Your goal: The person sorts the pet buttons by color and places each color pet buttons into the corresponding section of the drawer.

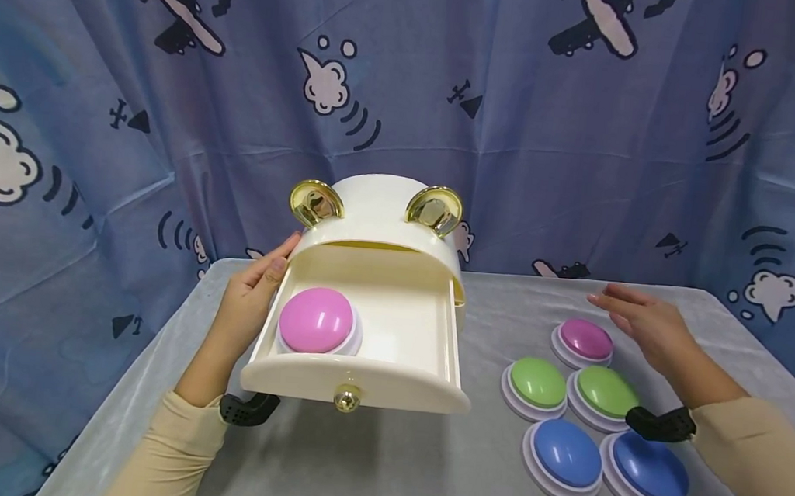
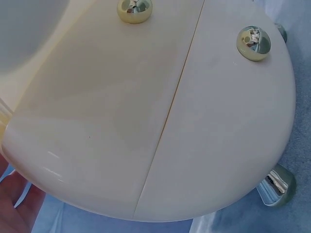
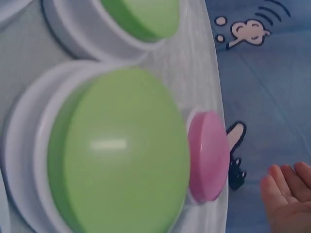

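The white box (image 1: 381,206) touches the left hand (image 1: 248,297), the right hand (image 1: 652,329) well apart.

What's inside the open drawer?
One pink button sits front left in the drawer; bare drawer floor shows to its right. The floor directly beneath the button is covered.

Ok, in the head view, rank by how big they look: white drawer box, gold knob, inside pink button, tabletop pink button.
1. White drawer box
2. Inside pink button
3. Tabletop pink button
4. Gold knob
The pinks' difference may be nearness.
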`<action>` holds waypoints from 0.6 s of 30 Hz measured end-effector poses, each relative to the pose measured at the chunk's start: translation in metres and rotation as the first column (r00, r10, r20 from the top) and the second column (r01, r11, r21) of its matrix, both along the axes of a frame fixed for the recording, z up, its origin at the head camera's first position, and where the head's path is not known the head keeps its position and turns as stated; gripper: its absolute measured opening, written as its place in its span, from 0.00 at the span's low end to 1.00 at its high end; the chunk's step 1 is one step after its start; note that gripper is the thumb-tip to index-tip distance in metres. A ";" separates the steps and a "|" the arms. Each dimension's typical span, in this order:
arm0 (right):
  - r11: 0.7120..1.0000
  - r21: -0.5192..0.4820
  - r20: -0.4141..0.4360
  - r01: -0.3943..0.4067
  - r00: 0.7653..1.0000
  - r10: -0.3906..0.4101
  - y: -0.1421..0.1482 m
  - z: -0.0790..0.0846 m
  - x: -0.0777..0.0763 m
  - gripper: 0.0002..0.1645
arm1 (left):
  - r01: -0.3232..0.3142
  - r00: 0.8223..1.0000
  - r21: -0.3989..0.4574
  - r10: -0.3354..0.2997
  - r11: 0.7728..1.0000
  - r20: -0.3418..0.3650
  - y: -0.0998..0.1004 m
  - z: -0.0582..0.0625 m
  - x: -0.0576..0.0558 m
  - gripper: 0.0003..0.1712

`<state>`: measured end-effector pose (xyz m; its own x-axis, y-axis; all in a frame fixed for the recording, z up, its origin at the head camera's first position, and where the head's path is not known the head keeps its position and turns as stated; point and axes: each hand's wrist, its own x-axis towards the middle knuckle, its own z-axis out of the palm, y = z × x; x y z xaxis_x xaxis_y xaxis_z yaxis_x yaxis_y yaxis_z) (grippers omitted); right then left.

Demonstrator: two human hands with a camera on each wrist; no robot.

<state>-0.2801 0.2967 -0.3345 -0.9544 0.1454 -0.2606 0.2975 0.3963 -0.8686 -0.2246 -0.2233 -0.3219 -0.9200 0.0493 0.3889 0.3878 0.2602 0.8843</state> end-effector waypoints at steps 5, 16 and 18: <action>0.999 0.008 0.031 -0.035 0.999 0.034 0.013 -0.009 -0.001 0.56 | 0.008 1.000 0.001 -0.008 1.000 -0.006 0.000 0.000 -0.001 0.25; 0.986 0.083 0.143 -0.148 0.980 0.135 0.037 -0.019 -0.007 0.59 | 0.002 1.000 0.003 -0.002 1.000 -0.008 0.001 0.000 -0.001 0.25; 0.972 0.122 0.135 -0.200 0.974 0.184 0.043 -0.020 -0.008 0.60 | 0.003 1.000 0.004 -0.003 1.000 -0.008 0.002 0.000 -0.001 0.25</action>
<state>-0.2879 0.3394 -0.3546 -0.9302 0.0041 -0.3671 0.3047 0.5663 -0.7658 -0.2252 -0.2217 -0.3223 -0.9168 0.0505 0.3961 0.3952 0.2558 0.8823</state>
